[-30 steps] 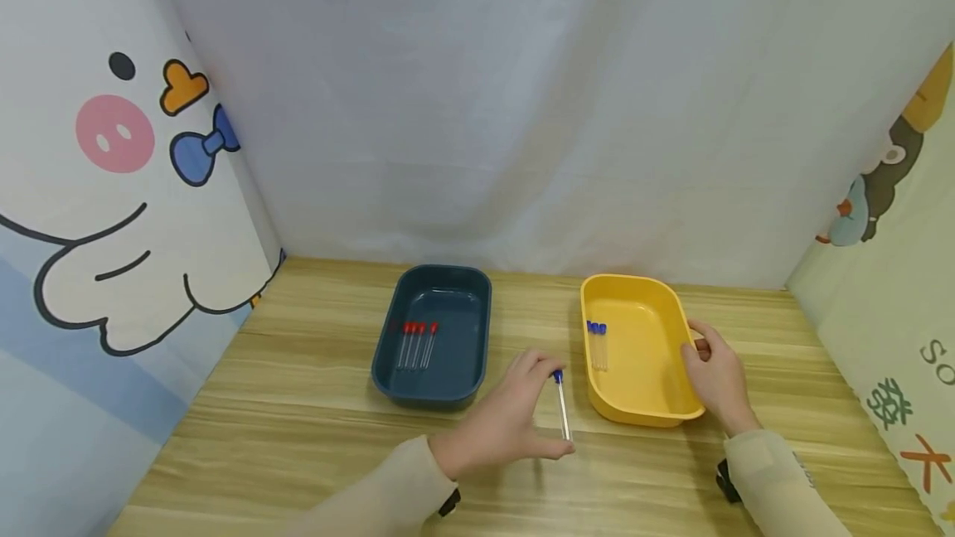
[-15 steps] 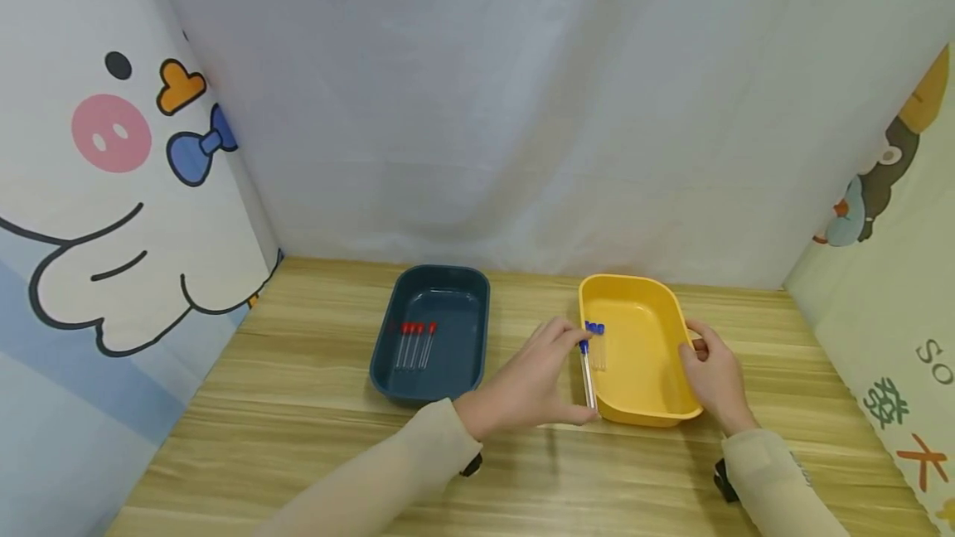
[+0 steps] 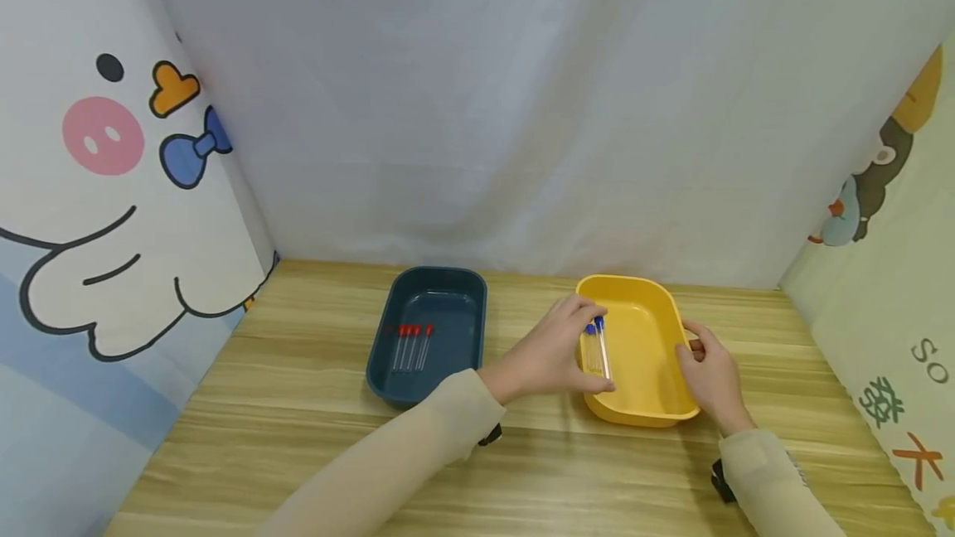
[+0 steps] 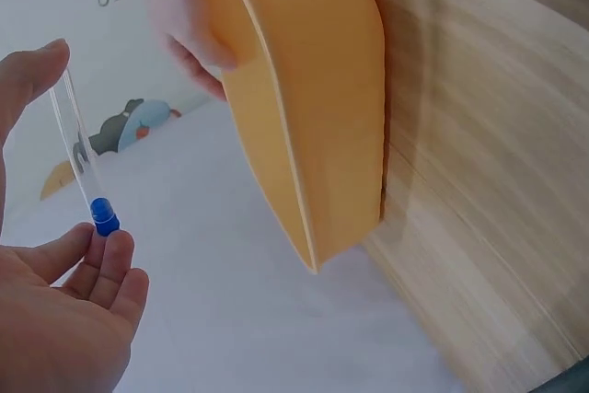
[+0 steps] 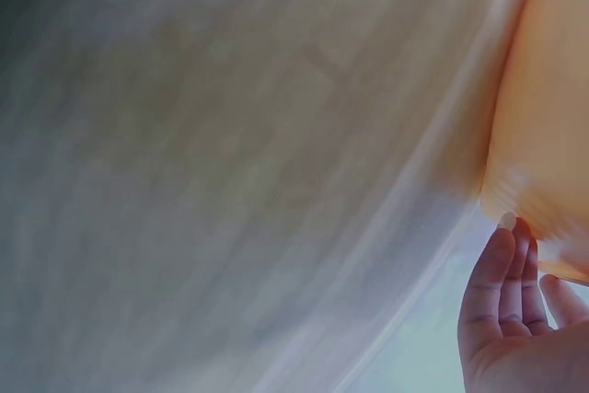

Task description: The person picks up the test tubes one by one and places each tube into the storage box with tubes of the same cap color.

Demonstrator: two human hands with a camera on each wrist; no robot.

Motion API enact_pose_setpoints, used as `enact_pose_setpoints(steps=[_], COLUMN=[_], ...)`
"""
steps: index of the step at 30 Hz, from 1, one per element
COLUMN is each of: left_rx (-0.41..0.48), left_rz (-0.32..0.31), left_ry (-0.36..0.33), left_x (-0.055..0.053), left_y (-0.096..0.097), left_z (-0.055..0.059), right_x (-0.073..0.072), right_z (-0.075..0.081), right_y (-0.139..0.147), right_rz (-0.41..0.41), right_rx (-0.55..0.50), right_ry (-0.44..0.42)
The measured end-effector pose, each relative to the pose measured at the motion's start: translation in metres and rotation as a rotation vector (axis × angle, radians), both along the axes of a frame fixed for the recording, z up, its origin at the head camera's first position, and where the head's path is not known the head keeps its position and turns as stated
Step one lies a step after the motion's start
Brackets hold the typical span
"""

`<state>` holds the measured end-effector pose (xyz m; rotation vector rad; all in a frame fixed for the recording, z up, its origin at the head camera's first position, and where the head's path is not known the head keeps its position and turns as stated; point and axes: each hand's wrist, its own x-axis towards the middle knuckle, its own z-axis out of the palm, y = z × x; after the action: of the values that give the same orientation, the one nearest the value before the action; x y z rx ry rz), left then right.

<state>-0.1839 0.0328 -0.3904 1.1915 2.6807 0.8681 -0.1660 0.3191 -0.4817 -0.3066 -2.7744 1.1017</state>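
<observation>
My left hand (image 3: 548,359) holds a clear blue-capped test tube (image 3: 603,352) lengthwise, fingertips at the cap and thumb at the bottom end. In the head view this tube appears over the left side of the yellow tray (image 3: 647,355). The left wrist view shows the same test tube (image 4: 85,149) raised beside the tray, apart from it. More blue-capped test tubes (image 3: 590,350) lie along the tray's left side, partly hidden. On the right rim my right hand (image 3: 716,379) grips the tray wall, thumb inside and fingers outside; the right wrist view shows the fingers (image 5: 492,283) against the wall.
Left of the yellow tray stands a dark blue tray (image 3: 461,355) with several red-capped test tubes (image 3: 413,346) lying side by side. Both trays sit on a wood-grain table (image 3: 313,404). A pale curtain (image 3: 462,123) closes off the back, and printed cloth hangs at both sides.
My left hand has carried the blue-capped test tube rightward and away from me, from between the trays to over the yellow tray. The right hand has kept its grip on the tray.
</observation>
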Motion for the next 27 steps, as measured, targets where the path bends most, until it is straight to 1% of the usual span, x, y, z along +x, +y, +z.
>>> enact_pose_setpoints(steps=[6,13,16,20,27], left_rx=[-0.003,0.019,0.011,0.003,-0.007], left_rz=[0.003,-0.015,-0.022,-0.025,-0.025], left_ry=[-0.025,-0.044,-0.047,-0.044,-0.068], left_x=[-0.009,-0.015,-0.018,-0.025,-0.039], left_y=[0.006,0.013,0.015,0.018,0.023], left_z=[0.000,-0.001,-0.002,-0.006,-0.014], right_x=[0.000,0.000,0.001,0.001,0.001], right_z=[-0.001,0.002,0.003,0.003,0.002], right_y=[-0.002,-0.002,-0.001,-0.001,-0.001], right_rz=[0.000,-0.005,-0.004,-0.002,-0.006], right_rx=[-0.005,-0.011,-0.007,-0.003,0.004], right_ry=[-0.001,0.001,-0.003,-0.008,-0.003])
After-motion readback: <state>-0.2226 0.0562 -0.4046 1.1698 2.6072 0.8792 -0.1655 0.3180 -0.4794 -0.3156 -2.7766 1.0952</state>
